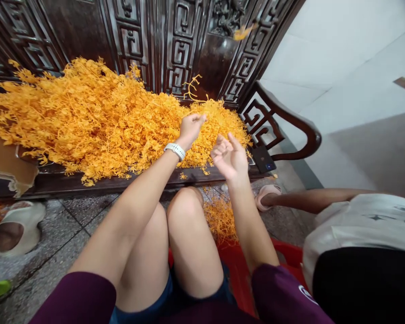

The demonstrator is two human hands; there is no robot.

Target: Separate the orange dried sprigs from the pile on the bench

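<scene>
A big heap of orange plastic sprigs point(87, 112) covers the seat of a dark carved wooden bench point(175, 45). My left hand point(191, 128), with a white watch on the wrist, reaches into the heap's right end, fingers curled around some sprigs. My right hand point(230, 157) hovers just above the bench's front edge, palm up, fingers loosely apart and nothing in it. One orange piece point(243, 31) is in the air near the bench back. More orange sprigs point(219, 216) lie in a pile on the floor by my knees.
A dark phone point(263, 158) lies at the bench's right end by the armrest point(290, 121). Another person point(357, 243) sits at right, leg stretched out with a pink slipper point(266, 194). A red stool point(243, 265) is under me. A foot in a cream slipper point(20, 225) is at left. Cardboard point(3, 162) rests on the bench's left.
</scene>
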